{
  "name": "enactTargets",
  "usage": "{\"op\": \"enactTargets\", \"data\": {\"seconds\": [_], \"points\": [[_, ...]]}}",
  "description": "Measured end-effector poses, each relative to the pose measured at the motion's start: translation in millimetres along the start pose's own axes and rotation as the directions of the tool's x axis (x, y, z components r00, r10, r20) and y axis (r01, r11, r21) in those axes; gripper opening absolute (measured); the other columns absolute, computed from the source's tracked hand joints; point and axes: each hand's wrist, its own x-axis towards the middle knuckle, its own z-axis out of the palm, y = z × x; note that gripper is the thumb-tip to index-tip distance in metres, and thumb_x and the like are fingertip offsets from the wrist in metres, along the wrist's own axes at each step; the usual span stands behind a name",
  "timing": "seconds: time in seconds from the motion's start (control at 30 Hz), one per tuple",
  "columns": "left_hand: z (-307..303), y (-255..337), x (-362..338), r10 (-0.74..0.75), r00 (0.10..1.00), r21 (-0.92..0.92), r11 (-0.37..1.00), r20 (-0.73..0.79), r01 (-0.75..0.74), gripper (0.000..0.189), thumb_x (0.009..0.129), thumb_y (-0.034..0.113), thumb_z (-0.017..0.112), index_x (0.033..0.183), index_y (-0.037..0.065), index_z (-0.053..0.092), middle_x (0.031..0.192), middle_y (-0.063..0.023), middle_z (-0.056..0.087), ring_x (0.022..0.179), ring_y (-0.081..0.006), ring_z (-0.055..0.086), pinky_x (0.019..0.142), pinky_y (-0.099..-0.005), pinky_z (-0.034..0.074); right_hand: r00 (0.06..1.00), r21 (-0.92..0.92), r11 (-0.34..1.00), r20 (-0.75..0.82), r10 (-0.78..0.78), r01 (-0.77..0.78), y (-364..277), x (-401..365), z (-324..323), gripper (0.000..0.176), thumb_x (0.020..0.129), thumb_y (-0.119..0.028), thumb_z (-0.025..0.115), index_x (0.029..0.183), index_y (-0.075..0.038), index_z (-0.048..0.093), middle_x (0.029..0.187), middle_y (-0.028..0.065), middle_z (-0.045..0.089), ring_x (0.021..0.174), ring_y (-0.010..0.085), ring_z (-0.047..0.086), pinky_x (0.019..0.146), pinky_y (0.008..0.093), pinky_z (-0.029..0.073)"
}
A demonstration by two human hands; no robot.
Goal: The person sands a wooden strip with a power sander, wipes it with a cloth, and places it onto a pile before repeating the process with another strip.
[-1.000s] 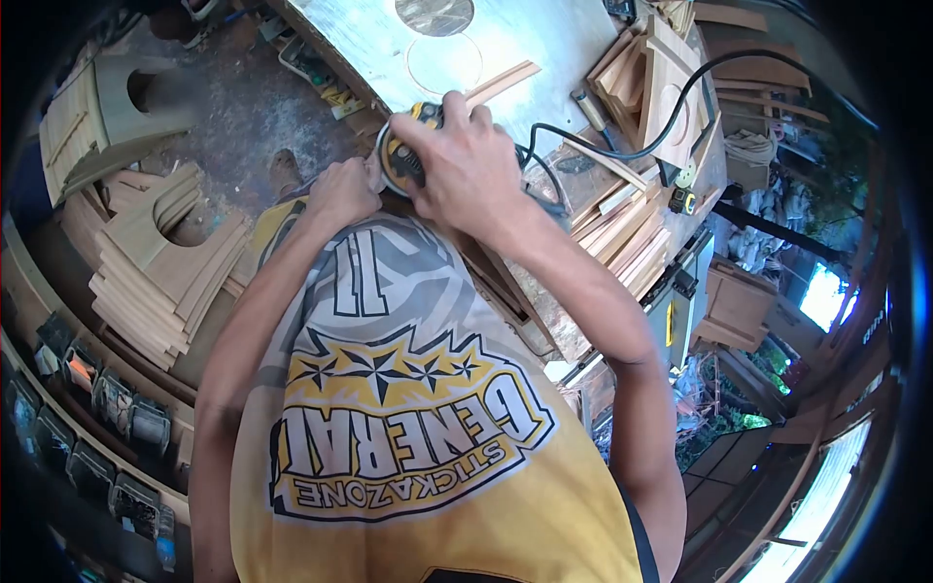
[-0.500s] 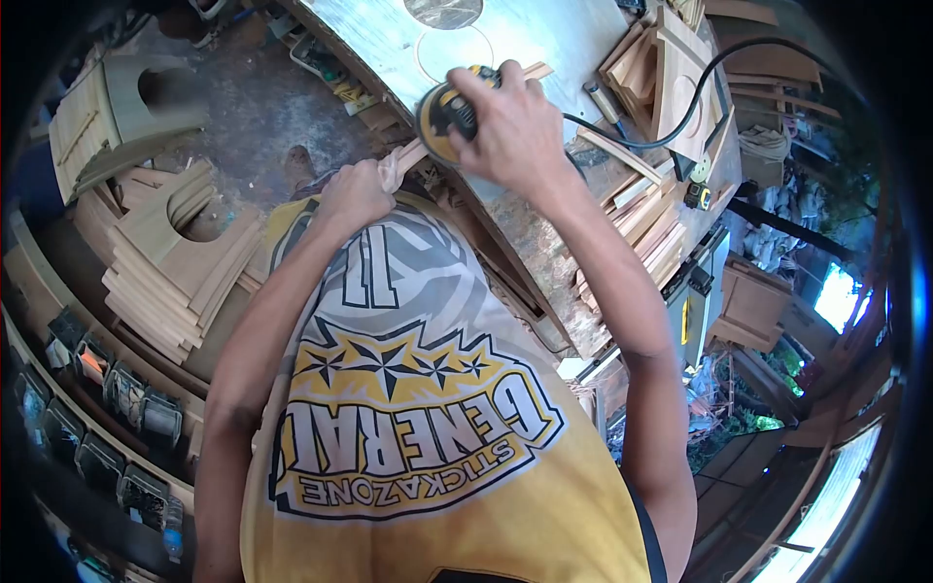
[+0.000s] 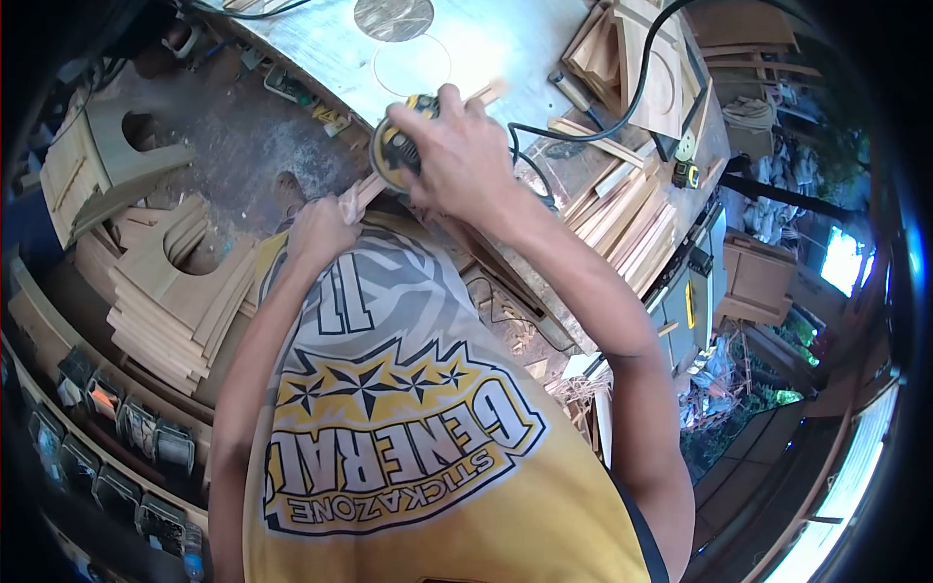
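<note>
My right hand (image 3: 462, 165) is wrapped over the top of a yellow and black orbital sander (image 3: 397, 151). The sander sits at the near edge of the workbench (image 3: 515, 44), over a narrow wooden strip (image 3: 370, 188). One end of the strip shows beyond my right hand; the sander and hand hide its middle. My left hand (image 3: 326, 228) is closed around the near end of the strip, close to my shirt, with something pale, perhaps a cloth or glove, about the fingers. From the sander's side a black cord (image 3: 641, 87) runs off to the upper right.
Loose wooden strips (image 3: 627, 228) and a tape measure (image 3: 687, 175) lie on the bench's right side. Curved cut panels (image 3: 160, 321) are stacked at left, with another panel group (image 3: 107, 165) beyond. Black bins (image 3: 107, 491) line the lower left. A round cutout (image 3: 394, 15) marks the benchtop.
The whole view has shifted, so bench and hands appear further left. Along the strip the sander has moved slightly toward my left hand. Both hands keep their hold.
</note>
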Motion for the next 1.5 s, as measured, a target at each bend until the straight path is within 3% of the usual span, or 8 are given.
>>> {"op": "enactTargets", "data": {"seconds": [0.3, 0.63, 0.9, 1.0, 1.07, 1.13, 1.33, 1.5], "points": [[2.3, -14.3, -22.9, -0.056, 0.997, -0.001, 0.998, -0.059, 0.056, 0.036, 0.082, 0.024, 0.074, 0.106, -0.003, 0.074, 0.104, -0.031, 0.073, 0.102, -0.0466, 0.071, 0.092, -0.0521, 0.056, 0.93, -0.157, 0.917, -0.024, 0.367, -0.366, 91.0, 15.2, -13.0, 0.06, 0.083, -0.043, 0.078, 0.137, -0.026, 0.062, 0.109, 0.0215, 0.062, 0.099, 0.0399, 0.071, 0.083, 0.0497, 0.059], [0.5, -27.1, -41.9, -0.026, 0.983, 0.146, 0.988, -0.181, 0.053, 0.027, 0.089, 0.016, 0.066, 0.11, -0.001, 0.068, 0.101, -0.0302, 0.073, 0.097, -0.0479, 0.072, 0.087, -0.056, 0.056, 0.913, -0.089, 0.928, -0.236, 0.334, -0.363, 152.1, 21.8, -28.1, 0.063, 0.079, -0.045, 0.079, 0.136, -0.027, 0.062, 0.11, 0.024, 0.066, 0.101, 0.0435, 0.07, 0.09, 0.05, 0.057], [1.0, -30.7, -44.2, 0.01, 0.985, 0.129, 0.992, -0.173, 0.013, 0.023, 0.094, 0.016, 0.063, 0.108, -0.002, 0.067, 0.097, -0.0292, 0.074, 0.094, -0.0468, 0.073, 0.085, -0.0567, 0.056, 0.943, -0.08, 0.947, -0.147, 0.297, -0.311, 134.2, 16.2, -16.3, 0.062, 0.08, -0.044, 0.079, 0.136, -0.023, 0.062, 0.109, 0.0257, 0.065, 0.101, 0.0442, 0.069, 0.091, 0.0496, 0.056], [-3.0, -24.7, -44.1, -0.036, 0.988, 0.1, 0.994, -0.151, 0.052, 0.022, 0.092, 0.013, 0.064, 0.108, -0.001, 0.067, 0.098, -0.0295, 0.074, 0.095, -0.047, 0.073, 0.086, -0.0564, 0.056, 0.946, -0.014, 0.952, -0.117, 0.303, -0.307, 107.7, 11.0, -6.5, 0.062, 0.081, -0.042, 0.079, 0.137, -0.02, 0.062, 0.109, 0.0255, 0.063, 0.099, 0.0431, 0.07, 0.089, 0.0499, 0.057], [1.4, -26.5, -37.6, -0.025, 0.991, 0.069, 0.997, -0.134, 0.034, 0.034, 0.08, 0.011, 0.071, 0.111, -0.002, 0.067, 0.098, -0.0311, 0.073, 0.095, -0.0476, 0.072, 0.086, -0.0558, 0.056, 0.941, -0.058, 0.94, 0.032, 0.338, -0.336, 62.2, 11.6, -16.4, 0.06, 0.083, -0.037, 0.081, 0.137, -0.019, 0.062, 0.108, 0.0233, 0.061, 0.094, 0.0401, 0.07, 0.083, 0.0488, 0.06], [1.1, -25.6, -32.5, -0.017, 0.99, 0.066, 0.997, -0.143, 0.027, 0.034, 0.08, 0.011, 0.072, 0.111, -0.002, 0.067, 0.098, -0.0314, 0.073, 0.095, -0.0478, 0.072, 0.086, -0.0557, 0.056, 0.979, -0.021, 0.98, 0.054, 0.197, -0.196, 26.5, 5.3, -13.7, 0.056, 0.083, -0.028, 0.081, 0.134, -0.021, 0.06, 0.11, 0.0268, 0.06, 0.095, 0.0418, 0.068, 0.073, 0.051, 0.062], [-3.3, -13.5, -24.5, 0.001, 0.993, 0.032, 0.999, -0.122, 0.003, 0.027, 0.087, 0.012, 0.066, 0.11, -0.003, 0.069, 0.1, -0.0301, 0.073, 0.098, -0.0471, 0.072, 0.089, -0.0552, 0.056, 0.998, 0.132, 0.989, -0.035, -0.059, 0.063, -51.5, -21.7, 15.4, 0.05, 0.075, -0.012, 0.075, 0.122, -0.022, 0.061, 0.108, 0.024, 0.054, 0.09, 0.0454, 0.061, 0.069, 0.0515, 0.054], [-0.2, -29.5, -26.2, 0.025, 0.989, 0.007, 1.0, -0.146, -0.024, 0.028, 0.087, 0.018, 0.069, 0.109, 0.0, 0.069, 0.097, -0.0317, 0.073, 0.097, -0.0495, 0.071, 0.088, -0.0572, 0.056, 0.997, 0.115, 0.992, -0.043, 0.061, -0.056, -15.3, -0.6, 4.8, 0.05, 0.074, -0.016, 0.078, 0.121, -0.022, 0.064, 0.105, 0.0251, 0.055, 0.089, 0.0462, 0.063, 0.065, 0.0526, 0.056]]}}
